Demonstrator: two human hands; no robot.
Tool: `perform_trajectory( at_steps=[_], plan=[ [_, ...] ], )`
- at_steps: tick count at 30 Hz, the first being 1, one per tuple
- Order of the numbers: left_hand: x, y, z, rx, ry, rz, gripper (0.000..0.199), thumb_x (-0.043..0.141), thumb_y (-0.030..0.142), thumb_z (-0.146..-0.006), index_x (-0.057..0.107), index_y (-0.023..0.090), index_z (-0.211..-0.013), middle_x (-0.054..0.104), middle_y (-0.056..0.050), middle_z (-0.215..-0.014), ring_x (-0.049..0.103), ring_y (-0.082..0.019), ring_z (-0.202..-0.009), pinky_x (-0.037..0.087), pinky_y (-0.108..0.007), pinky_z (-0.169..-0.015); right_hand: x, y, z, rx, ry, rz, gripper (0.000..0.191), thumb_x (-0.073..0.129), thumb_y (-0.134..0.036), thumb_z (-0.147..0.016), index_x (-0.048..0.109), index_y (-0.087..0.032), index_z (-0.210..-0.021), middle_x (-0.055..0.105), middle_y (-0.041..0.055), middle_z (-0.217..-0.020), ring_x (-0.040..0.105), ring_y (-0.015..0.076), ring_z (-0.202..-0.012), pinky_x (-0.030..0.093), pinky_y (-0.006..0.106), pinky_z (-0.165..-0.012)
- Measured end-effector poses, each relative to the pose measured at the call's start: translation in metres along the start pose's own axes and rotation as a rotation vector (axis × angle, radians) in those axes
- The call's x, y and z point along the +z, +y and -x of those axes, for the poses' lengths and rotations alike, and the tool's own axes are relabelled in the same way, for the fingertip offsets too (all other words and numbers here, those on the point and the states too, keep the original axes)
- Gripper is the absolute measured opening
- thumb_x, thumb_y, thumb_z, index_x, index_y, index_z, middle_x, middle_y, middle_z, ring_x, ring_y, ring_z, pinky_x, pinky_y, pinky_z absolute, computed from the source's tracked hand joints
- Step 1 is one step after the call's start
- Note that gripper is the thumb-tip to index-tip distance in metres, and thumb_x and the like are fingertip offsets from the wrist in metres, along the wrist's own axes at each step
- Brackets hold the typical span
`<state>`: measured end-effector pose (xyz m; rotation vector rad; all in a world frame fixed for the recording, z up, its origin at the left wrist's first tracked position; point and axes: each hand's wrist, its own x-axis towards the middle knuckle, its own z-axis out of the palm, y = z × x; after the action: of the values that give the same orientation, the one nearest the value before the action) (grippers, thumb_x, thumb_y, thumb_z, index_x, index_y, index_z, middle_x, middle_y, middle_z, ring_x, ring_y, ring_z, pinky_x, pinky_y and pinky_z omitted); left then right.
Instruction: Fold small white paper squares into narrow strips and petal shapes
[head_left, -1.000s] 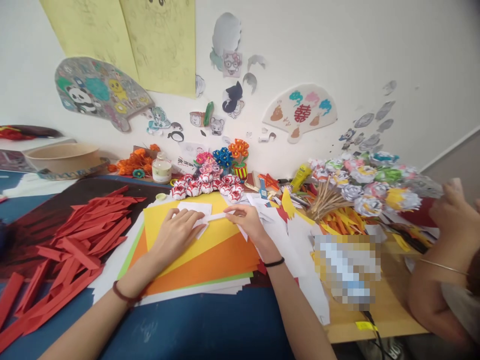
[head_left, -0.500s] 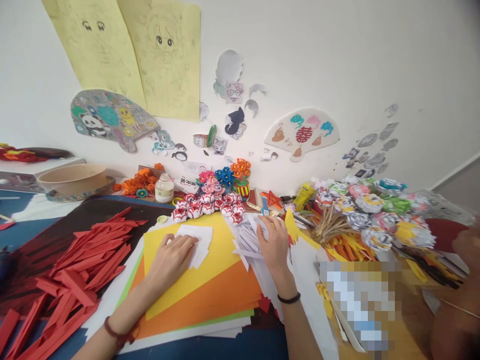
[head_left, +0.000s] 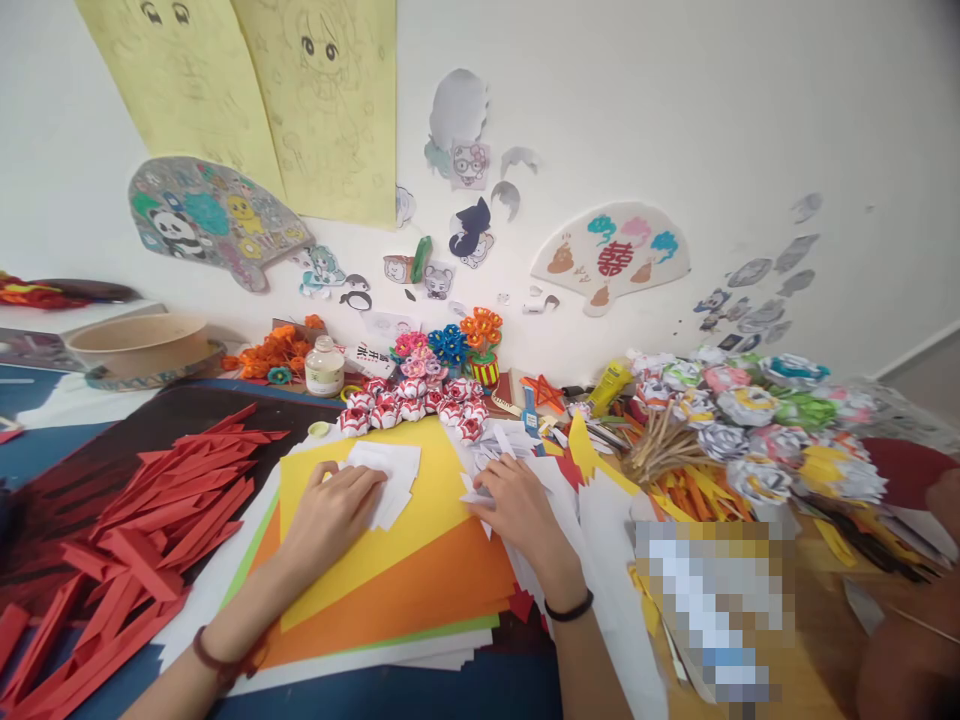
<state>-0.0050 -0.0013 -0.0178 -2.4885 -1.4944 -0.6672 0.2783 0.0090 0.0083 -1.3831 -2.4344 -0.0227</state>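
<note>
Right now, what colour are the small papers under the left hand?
The papers are white, clearest in the head view.

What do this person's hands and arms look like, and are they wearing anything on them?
The left hand is gloveless, with a reddish-brown band at the wrist. The right hand, also gloveless, has a slim black band. No sleeves show.

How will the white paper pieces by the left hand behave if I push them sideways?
The white paper pieces look thin, so they will probably be light and bend easily. Their stepped edges suggest separate layers that may fan apart. Lying flat on the yellow sheet, they would likely slide rather than tip.
</note>
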Motion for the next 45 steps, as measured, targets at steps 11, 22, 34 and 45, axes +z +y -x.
perform_trajectory(
  at_steps=[11, 22, 34, 45],
  plan=[
    [-0.003, -0.001, -0.001, -0.023, 0.030, -0.019, 0.024, 0.041, 0.025, -0.096, 0.063, 0.021, -0.101, 0.072, -0.006, -0.097, 0.064, -0.021, -0.086, 0.033, -0.038, -0.084, -0.002, -0.002, -0.001, 0.140, 0.172, 0.145, 0.007, 0.057, -0.026, -0.092, 0.061, -0.021, -0.095, 0.063, 0.0054, -0.089, 0.054, 0.0250, -0.090, 0.041, 0.038, -0.078],
    [-0.009, -0.009, -0.002, -0.055, -0.095, 0.105, 0.027, 0.043, 0.016, -0.090, 0.061, 0.026, -0.109, 0.067, -0.003, -0.113, 0.058, -0.023, -0.100, 0.033, -0.038, -0.085, 0.011, -0.018, -0.004, 0.028, 0.083, 0.063, 0.032, 0.072, -0.024, -0.077, 0.059, -0.023, -0.106, 0.061, 0.0047, -0.097, 0.053, 0.0266, -0.094, 0.042, 0.039, -0.081],
    [-0.015, -0.028, -0.002, 0.065, -0.214, 0.205, 0.034, 0.061, 0.038, -0.085, 0.059, 0.029, -0.118, 0.065, -0.004, -0.118, 0.053, -0.025, -0.112, 0.034, -0.038, -0.094, 0.012, -0.023, -0.006, 0.033, 0.137, 0.068, 0.046, 0.041, 0.002, -0.083, 0.057, -0.022, -0.118, 0.059, 0.0077, -0.099, 0.051, 0.0253, -0.094, 0.041, 0.038, -0.081],
    [0.000, -0.043, 0.002, 0.046, -0.142, 0.093, 0.029, 0.053, 0.028, -0.087, 0.063, 0.030, -0.114, 0.067, -0.006, -0.114, 0.054, -0.026, -0.106, 0.035, -0.040, -0.090, 0.025, -0.044, -0.007, -0.085, 0.030, 0.074, 0.036, 0.044, 0.001, -0.085, 0.057, -0.020, -0.111, 0.060, 0.0061, -0.096, 0.051, 0.0230, -0.092, 0.042, 0.035, -0.081]
  ],
)
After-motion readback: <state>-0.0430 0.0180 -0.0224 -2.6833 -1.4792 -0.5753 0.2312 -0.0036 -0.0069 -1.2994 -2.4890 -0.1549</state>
